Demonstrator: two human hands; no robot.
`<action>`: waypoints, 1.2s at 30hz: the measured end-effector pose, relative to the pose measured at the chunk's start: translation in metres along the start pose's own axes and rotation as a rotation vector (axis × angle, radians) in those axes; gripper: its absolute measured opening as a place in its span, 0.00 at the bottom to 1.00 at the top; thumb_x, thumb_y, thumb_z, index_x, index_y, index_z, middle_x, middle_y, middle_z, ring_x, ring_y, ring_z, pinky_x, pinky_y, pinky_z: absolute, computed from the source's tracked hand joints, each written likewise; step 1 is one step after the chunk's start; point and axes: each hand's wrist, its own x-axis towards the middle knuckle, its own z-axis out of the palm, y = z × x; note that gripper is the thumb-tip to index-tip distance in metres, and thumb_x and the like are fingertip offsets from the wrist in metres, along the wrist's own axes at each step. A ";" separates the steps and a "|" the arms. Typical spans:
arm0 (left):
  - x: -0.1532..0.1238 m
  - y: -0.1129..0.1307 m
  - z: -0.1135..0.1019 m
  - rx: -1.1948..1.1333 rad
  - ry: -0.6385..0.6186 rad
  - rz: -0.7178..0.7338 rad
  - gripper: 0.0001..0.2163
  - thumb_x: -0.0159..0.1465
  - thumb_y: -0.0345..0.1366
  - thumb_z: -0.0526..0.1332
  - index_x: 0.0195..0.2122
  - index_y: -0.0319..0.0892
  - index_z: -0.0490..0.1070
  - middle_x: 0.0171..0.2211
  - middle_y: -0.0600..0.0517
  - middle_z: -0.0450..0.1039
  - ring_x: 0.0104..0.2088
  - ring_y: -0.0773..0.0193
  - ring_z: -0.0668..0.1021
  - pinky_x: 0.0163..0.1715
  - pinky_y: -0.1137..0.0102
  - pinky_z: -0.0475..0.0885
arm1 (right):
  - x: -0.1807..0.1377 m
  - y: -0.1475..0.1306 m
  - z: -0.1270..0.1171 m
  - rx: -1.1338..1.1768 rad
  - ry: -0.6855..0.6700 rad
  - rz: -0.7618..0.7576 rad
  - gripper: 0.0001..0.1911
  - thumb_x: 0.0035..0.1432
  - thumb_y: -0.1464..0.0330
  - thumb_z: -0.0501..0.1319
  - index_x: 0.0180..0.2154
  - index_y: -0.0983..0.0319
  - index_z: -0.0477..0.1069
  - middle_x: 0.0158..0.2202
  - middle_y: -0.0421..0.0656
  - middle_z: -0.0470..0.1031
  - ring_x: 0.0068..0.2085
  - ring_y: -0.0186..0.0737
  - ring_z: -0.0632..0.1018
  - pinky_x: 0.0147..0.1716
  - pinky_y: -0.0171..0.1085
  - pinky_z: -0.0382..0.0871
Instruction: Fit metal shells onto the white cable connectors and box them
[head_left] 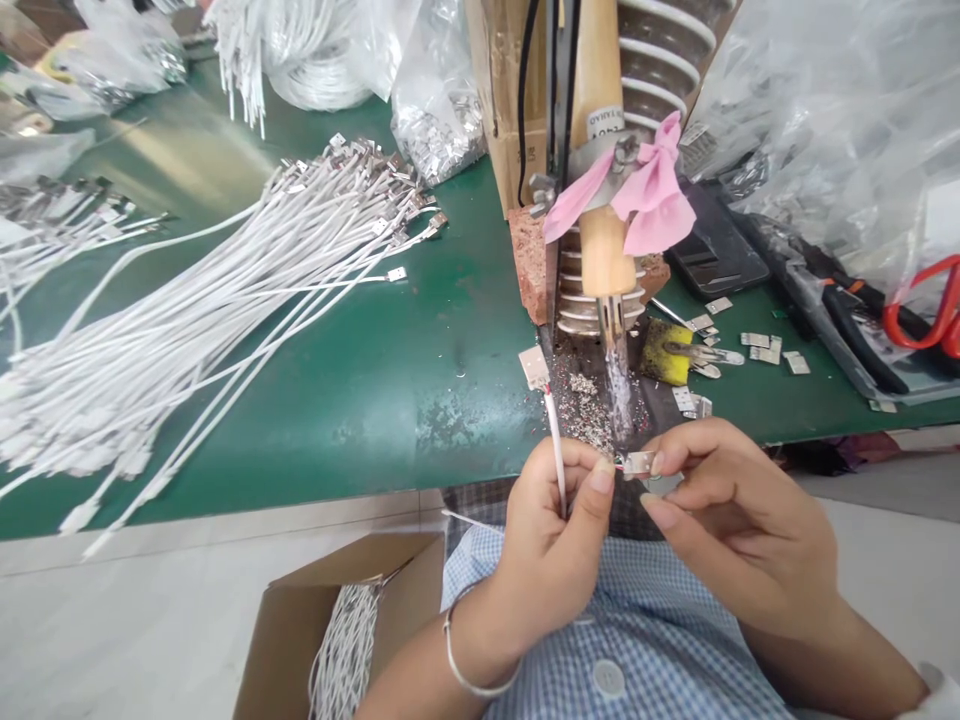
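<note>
My left hand is closed, thumb against index finger, on a white USB cable. That cable rises from the fist with a metal USB plug at its upper end. Just past the left thumb tip, short thin wires lead to a second USB plug. Fingertips of my right hand are on the outer end of this plug, while its thumb stays a little apart below. Right above both hands points the tip of a clamped soldering iron, its wooden handle tied with a pink cloth.
A large bundle of white USB cables covers the green table at left. Right of the iron lie a yellow sponge, loose plugs, a phone, pliers and red scissors. A cardboard box stands below.
</note>
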 end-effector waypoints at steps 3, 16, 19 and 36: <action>-0.002 -0.003 0.000 -0.032 0.005 0.029 0.05 0.71 0.38 0.56 0.38 0.44 0.65 0.21 0.62 0.56 0.19 0.74 0.57 0.18 0.77 0.53 | -0.002 0.001 0.001 0.013 -0.021 0.022 0.10 0.55 0.80 0.61 0.31 0.59 0.66 0.37 0.41 0.68 0.38 0.38 0.75 0.35 0.39 0.71; -0.001 -0.001 0.005 0.006 0.036 0.066 0.04 0.72 0.37 0.55 0.39 0.45 0.64 0.22 0.61 0.60 0.21 0.74 0.61 0.21 0.79 0.57 | 0.000 -0.004 0.004 -0.057 -0.001 -0.041 0.10 0.55 0.81 0.61 0.31 0.60 0.66 0.38 0.40 0.68 0.39 0.36 0.74 0.36 0.37 0.70; -0.001 0.000 0.005 0.031 0.032 0.089 0.04 0.72 0.37 0.55 0.39 0.45 0.64 0.22 0.61 0.60 0.21 0.74 0.62 0.21 0.78 0.57 | 0.000 -0.005 0.004 -0.075 0.004 -0.071 0.10 0.54 0.81 0.61 0.32 0.61 0.66 0.38 0.40 0.67 0.40 0.35 0.74 0.37 0.37 0.70; -0.010 -0.015 0.014 -0.018 0.079 0.156 0.03 0.72 0.36 0.54 0.40 0.46 0.62 0.25 0.59 0.63 0.23 0.72 0.64 0.23 0.78 0.59 | -0.005 -0.007 0.011 0.148 0.012 0.133 0.09 0.57 0.79 0.60 0.30 0.60 0.67 0.36 0.40 0.68 0.38 0.34 0.73 0.35 0.34 0.71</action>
